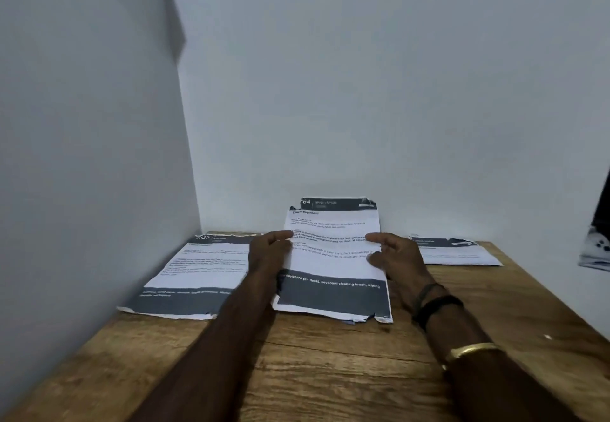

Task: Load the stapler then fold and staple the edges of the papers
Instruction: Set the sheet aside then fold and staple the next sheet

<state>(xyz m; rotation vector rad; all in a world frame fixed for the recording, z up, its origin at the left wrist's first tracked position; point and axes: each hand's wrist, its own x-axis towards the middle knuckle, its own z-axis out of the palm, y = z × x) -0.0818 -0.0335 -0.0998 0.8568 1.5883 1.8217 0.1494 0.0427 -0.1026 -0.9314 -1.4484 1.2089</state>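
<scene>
A thin stack of white printed papers with dark grey bands [333, 256] lies on the brown wooden tabletop [317, 362], its far end curling up against the pale wall, as a person squares it between both hands. The left hand [269, 253] presses the stack's left edge with its fingers loosely curled; the right hand [394, 253] cups the right edge, thumb and fingers parted around it. Neither hand is clamped shut. The sheets look light, limp and already ragged at the near corners, so they should slide and tear easily; holding both long edges near the middle seems the safest grip. A second printed sheet [194, 270] lies to the left, a third [457, 251] to the right. No stapler is visible, though a blurred dark object [599, 240] sits at the right margin.
</scene>
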